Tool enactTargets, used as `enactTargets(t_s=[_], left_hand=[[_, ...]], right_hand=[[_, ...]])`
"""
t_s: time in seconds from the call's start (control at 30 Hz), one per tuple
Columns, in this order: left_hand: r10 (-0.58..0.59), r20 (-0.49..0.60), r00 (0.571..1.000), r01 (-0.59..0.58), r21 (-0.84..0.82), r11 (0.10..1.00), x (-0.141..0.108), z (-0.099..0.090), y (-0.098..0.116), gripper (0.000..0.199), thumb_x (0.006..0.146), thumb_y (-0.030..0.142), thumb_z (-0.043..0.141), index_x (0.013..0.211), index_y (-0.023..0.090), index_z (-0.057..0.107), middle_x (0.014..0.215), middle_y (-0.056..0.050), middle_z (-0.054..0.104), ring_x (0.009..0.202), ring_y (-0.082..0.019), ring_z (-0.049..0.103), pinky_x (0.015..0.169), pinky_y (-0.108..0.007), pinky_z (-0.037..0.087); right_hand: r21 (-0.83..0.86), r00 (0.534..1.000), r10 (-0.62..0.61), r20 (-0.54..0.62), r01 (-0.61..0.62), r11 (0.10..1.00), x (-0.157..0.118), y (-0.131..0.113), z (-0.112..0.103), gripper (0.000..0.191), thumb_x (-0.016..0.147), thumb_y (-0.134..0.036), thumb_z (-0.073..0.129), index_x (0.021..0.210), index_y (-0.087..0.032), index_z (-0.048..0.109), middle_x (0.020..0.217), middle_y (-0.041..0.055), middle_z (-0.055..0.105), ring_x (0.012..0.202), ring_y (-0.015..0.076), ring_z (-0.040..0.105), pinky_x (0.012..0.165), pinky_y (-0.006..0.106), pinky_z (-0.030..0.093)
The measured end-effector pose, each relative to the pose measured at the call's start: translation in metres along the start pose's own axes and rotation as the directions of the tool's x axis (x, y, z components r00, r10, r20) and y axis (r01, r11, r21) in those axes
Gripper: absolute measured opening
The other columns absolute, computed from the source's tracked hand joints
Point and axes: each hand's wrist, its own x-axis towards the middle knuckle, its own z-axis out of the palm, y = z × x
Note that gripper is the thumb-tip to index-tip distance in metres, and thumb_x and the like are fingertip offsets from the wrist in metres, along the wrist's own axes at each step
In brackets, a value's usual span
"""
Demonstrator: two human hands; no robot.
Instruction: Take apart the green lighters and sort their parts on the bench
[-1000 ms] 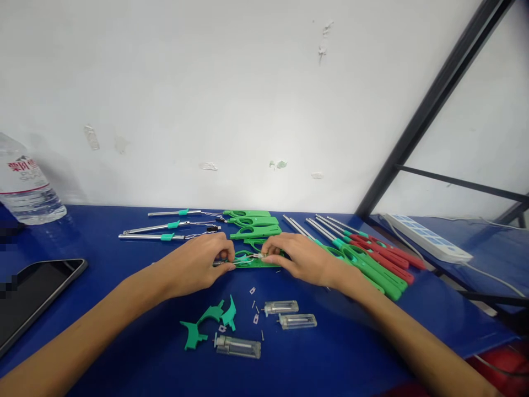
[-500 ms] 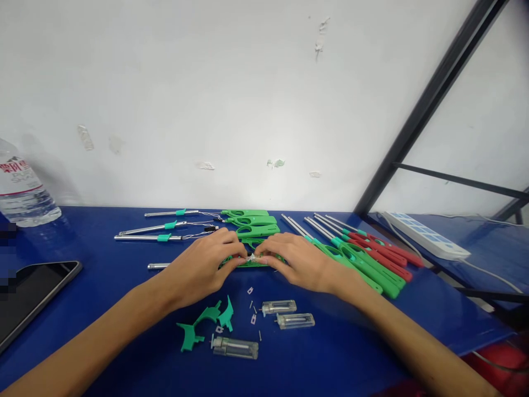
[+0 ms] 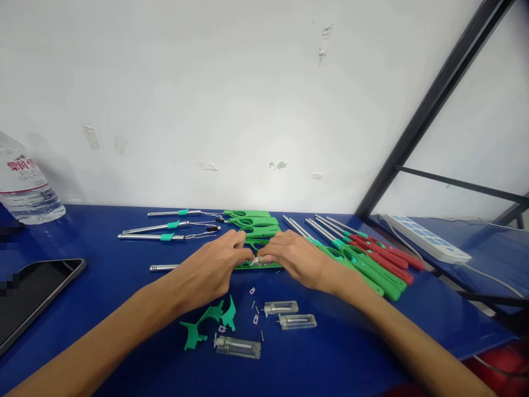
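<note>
My right hand is closed, its thumb and fingers pinching a clear fuel tank that is mostly hidden. At the tank's left end, the fingertips of my left hand are pressed together on something too small to make out. Just beneath both hands lies an open green lighter shell, with a metal lighter tube sticking out to the left. Closer to me are several clear fuel tanks, green triggers, small pale clips and tiny screws.
Behind my hands are more green shells and wired metal tubes. Assembled green lighters and red lighters lie to the right. A phone and water bottle occupy the left; a power strip sits beyond the frame post.
My left hand's fingers have shifted slightly and its grip has tightened at the tank's end. More of the clear tank shows between the hands. The camera view has moved a little.
</note>
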Motion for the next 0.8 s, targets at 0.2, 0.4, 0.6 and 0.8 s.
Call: enactTargets(t_s=[0.2, 0.4, 0.6, 0.8], left_hand=[[-0.02, 0.023, 1.0, 0.02, 0.009, 1.0, 0.001, 0.0, 0.0, 0.035, 0.082, -0.007, 0.038, 0.093, 0.018, 0.06, 0.09, -0.004, 0.045, 0.081, -0.019, 0.044, 0.065, -0.032, 0.036], [-0.031, 0.038, 0.999, 0.03, 0.039, 0.999, 0.001, 0.0, 0.001, 0.043, 0.076, -0.01, 0.038, 0.098, 0.019, 0.061, 0.091, -0.004, 0.046, 0.082, -0.02, 0.047, 0.067, -0.032, 0.038], [-0.032, 0.017, 0.999, 0.032, 0.041, 0.999, -0.004, 0.0, -0.007, 0.067, 0.079, -0.01, 0.036, 0.128, 0.03, 0.053, 0.096, -0.003, 0.05, 0.085, -0.02, 0.049, 0.066, -0.031, 0.038], [-0.03, -0.028, 0.999, 0.031, 0.053, 0.998, -0.005, -0.001, -0.002, 0.026, 0.101, 0.021, 0.038, 0.113, 0.024, 0.06, 0.098, -0.005, 0.057, 0.092, -0.023, 0.051, 0.077, -0.039, 0.043]], right_hand=[[-0.003, 1.0, -0.001, -0.012, 0.001, 1.0, -0.001, 0.001, 0.0, 0.034, 0.107, -0.027, 0.036, 0.111, -0.022, 0.07, 0.1, 0.0051, 0.074, 0.094, 0.0219, 0.063, 0.086, 0.039, 0.046], [-0.027, 1.0, 0.02, 0.006, -0.02, 0.999, -0.001, -0.001, -0.001, 0.033, 0.107, -0.028, 0.037, 0.109, -0.02, 0.069, 0.099, 0.0055, 0.073, 0.093, 0.0222, 0.063, 0.086, 0.038, 0.045], [-0.105, 0.995, 0.067, -0.072, -0.074, 0.992, -0.004, 0.009, -0.009, 0.035, 0.108, -0.028, 0.034, 0.103, -0.02, 0.068, 0.098, 0.006, 0.072, 0.092, 0.0212, 0.061, 0.083, 0.037, 0.044], [-0.126, 0.998, 0.06, -0.032, -0.064, 0.99, -0.001, 0.005, -0.004, 0.036, 0.108, -0.032, 0.034, 0.1, -0.019, 0.067, 0.094, 0.0051, 0.072, 0.088, 0.02, 0.061, 0.085, 0.036, 0.043]])
